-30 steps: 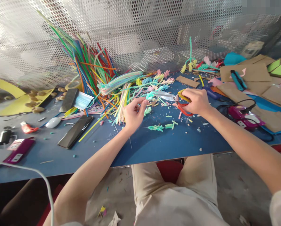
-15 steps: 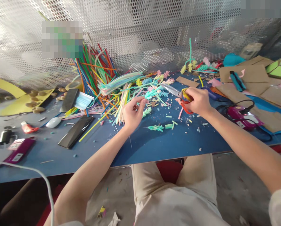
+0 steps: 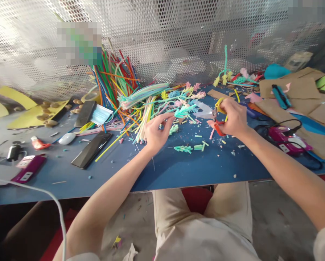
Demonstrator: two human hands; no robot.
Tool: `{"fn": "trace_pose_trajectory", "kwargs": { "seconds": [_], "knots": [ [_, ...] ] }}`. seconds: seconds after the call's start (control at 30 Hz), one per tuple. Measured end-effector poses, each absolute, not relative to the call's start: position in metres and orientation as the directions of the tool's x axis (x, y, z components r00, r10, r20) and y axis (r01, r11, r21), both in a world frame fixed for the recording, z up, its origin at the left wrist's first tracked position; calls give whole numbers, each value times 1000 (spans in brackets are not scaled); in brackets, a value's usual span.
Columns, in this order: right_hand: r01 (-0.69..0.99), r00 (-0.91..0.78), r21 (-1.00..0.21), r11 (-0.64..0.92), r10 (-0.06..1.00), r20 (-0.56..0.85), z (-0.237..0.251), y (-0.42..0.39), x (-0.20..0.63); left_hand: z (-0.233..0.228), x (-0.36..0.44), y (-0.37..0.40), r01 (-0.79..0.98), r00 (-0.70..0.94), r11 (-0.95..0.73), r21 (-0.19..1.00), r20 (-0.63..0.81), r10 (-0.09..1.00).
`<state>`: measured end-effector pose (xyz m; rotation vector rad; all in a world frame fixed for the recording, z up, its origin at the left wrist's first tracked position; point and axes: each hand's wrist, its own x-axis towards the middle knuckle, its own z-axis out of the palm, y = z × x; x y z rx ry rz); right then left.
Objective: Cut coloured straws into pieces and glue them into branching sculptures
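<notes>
Scissors fill the right hand's grip; straw clutter crowds the left hand pinching a teal piece.

Our right hand brings the scissors back in toward the teal frilled piece; half a second ago the blades were angled up and away from it, and a second ago they lay level against it. Now the blade tips sit just beside the piece again, blurred with motion. Our left hand lifts that piece a little higher off the blue table, fingertips pinching its stem.
</notes>
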<state>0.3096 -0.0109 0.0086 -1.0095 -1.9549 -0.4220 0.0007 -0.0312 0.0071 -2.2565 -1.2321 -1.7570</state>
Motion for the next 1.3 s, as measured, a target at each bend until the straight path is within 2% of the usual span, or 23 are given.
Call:
{"fn": "trace_pose_trajectory", "kwargs": {
  "seconds": [0.23, 0.37, 0.57, 0.77, 1.1, 1.3],
  "knots": [
    [796, -379, 33, 605, 456, 805, 0, -3, 316, 7, 3, -34, 563, 8, -668, 486, 806, 592],
    [794, -370, 39, 607, 431, 823, -2, -3, 313, 7, 6, -37, 522, 22, -684, 510, 793, 608],
    [792, -357, 1, 610, 463, 811, 0, -8, 305, 6, 8, -38, 476, 26, -689, 547, 774, 632],
    [763, -376, 27, 645, 410, 831, -1, -10, 300, 6, 9, -39, 471, 24, -685, 556, 768, 640],
    [793, -376, 8, 609, 479, 793, -1, -11, 299, 4, 9, -39, 477, 21, -680, 557, 766, 643],
    [784, -413, 47, 619, 463, 784, -1, -12, 301, 8, 10, -41, 490, 25, -678, 548, 768, 640]
  ]
}}
